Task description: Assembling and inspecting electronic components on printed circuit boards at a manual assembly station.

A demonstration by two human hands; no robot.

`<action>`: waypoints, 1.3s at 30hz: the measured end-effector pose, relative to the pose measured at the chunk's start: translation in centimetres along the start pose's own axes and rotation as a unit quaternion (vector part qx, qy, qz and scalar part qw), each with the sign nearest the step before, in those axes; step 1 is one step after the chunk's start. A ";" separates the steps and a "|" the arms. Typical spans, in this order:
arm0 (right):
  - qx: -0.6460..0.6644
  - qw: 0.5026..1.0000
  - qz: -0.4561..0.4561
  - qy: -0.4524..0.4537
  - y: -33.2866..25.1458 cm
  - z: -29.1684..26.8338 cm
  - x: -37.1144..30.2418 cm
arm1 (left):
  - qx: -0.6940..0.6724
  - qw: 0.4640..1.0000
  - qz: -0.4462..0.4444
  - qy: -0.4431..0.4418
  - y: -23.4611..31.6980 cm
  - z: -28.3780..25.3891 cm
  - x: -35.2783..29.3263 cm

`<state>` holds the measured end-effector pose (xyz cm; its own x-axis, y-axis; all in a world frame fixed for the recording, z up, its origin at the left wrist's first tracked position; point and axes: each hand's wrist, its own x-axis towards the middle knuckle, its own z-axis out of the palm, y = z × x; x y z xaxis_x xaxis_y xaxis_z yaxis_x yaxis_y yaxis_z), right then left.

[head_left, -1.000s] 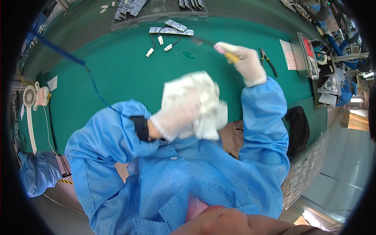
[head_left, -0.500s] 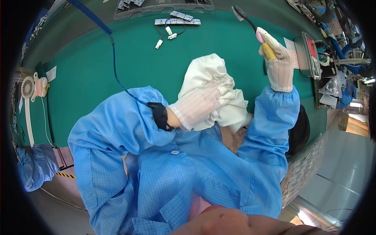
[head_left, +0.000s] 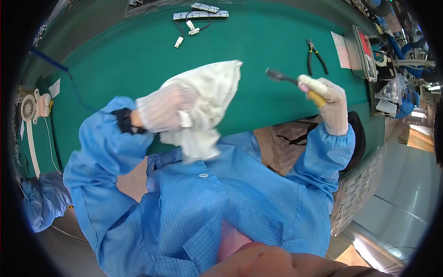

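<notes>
A crumpled white cloth (head_left: 213,94) is bunched in my left hand (head_left: 166,107), which wears a thin striped glove. Its free end fans out over the green mat, and its lower part hangs near the table's front edge. My gloved right hand (head_left: 334,104) is closed around a dark-bristled toothbrush (head_left: 282,76), whose head points to the left, apart from the cloth. Something pink and yellow shows along its grip; a finger cover or part of the handle, I cannot tell which. A black strap (head_left: 123,121) circles my left wrist, with a blue coiled cord (head_left: 50,59) near it.
Cutting pliers (head_left: 315,57) lie beyond my right hand, near a sheet with red marks (head_left: 340,50) and a clear container (head_left: 364,55). LED circuit strips (head_left: 200,15) with white connectors (head_left: 179,42) lie at the back. A small fan (head_left: 29,109) stands at far left.
My left hand has swung left with the cloth, which has spread out. My right hand has moved down toward me with the toothbrush, and the pliers have come into sight.
</notes>
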<state>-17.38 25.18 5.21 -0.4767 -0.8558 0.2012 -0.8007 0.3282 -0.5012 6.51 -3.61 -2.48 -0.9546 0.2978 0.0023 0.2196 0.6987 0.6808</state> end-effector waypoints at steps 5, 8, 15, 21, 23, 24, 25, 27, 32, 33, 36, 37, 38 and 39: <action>-0.047 0.979 -0.082 -0.183 1.0 4.1 -1.0 | -0.080 0.985 0.041 0.150 -0.8 -2.5 -3.4; -0.050 0.982 -0.097 -0.155 1.5 4.7 -0.8 | 0.272 0.931 0.028 0.243 -4.1 -0.4 -7.3; -0.136 0.975 -0.101 -0.146 1.6 4.7 -0.7 | 0.177 0.960 0.057 0.209 -2.0 -1.7 -4.8; 0.228 0.973 -0.035 0.007 0.9 3.4 0.1 | -0.017 0.992 0.069 0.109 1.1 -0.6 0.4; 0.147 0.981 0.030 0.124 0.7 2.2 0.4 | 0.102 0.994 0.029 0.016 2.8 1.3 2.6; 0.101 0.979 0.069 0.161 0.8 1.7 0.5 | 0.093 0.990 0.100 0.036 3.4 2.1 4.2; 0.100 0.980 0.067 0.159 0.7 1.9 0.8 | 0.092 0.990 0.099 0.039 3.5 2.7 5.2; 0.170 0.970 0.039 0.171 -0.2 2.9 1.8 | -0.075 0.989 0.129 0.023 3.8 3.7 6.3; 0.162 0.979 0.026 0.120 -1.6 3.6 3.9 | -0.133 0.937 0.296 0.125 -1.8 10.0 7.0; 0.154 0.981 0.034 0.115 -1.5 3.1 4.2 | -0.060 0.964 0.246 0.080 -0.5 7.6 5.3; 0.095 0.991 0.018 0.094 -0.2 2.4 5.6 | 0.026 0.989 0.146 -0.018 0.9 2.1 0.1; 0.091 0.994 0.023 0.051 -0.5 2.6 6.3 | 0.012 0.989 0.144 0.013 0.7 1.5 -1.2; 0.090 0.996 0.024 0.007 -0.9 2.9 7.3 | 0.000 0.989 0.137 0.045 0.5 0.7 -2.5; 0.088 0.994 0.055 -0.038 -1.2 3.3 8.5 | 0.002 0.990 0.136 0.043 0.0 -0.6 -3.9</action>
<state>-19.29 16.20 4.75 -0.5229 -0.8490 0.0762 -0.6665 0.3515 -0.6574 10.07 -5.15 -2.06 -0.8734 0.4188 0.2484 0.4720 0.6026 0.6436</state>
